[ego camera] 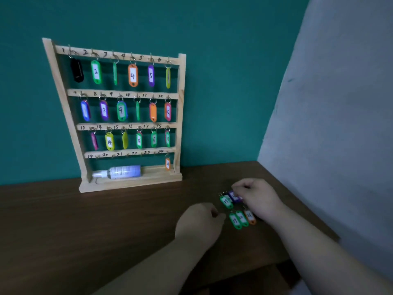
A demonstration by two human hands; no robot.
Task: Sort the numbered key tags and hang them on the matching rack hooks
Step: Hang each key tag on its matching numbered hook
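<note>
A wooden key rack [63, 107] stands against the teal wall with numbered hooks 1 to 24. Coloured tags hang on its three upper rows, and one orange tag [167, 163] hangs at hook 24. On the dark table lie several loose tags: a green one [226, 201], a purple one [234, 196], two green ones [235, 220] and an orange one [250, 217]. My right hand [258, 198] reaches over them and its curled fingers pinch the purple tag. My left hand [200, 222] hovers just left of the tags, fingers loosely curled, holding nothing.
A clear bottle [121, 172] lies on its side in the rack's base tray. A grey wall [340, 124] closes off the right side close to the tags. The brown table [85, 220] stretches left and toward me.
</note>
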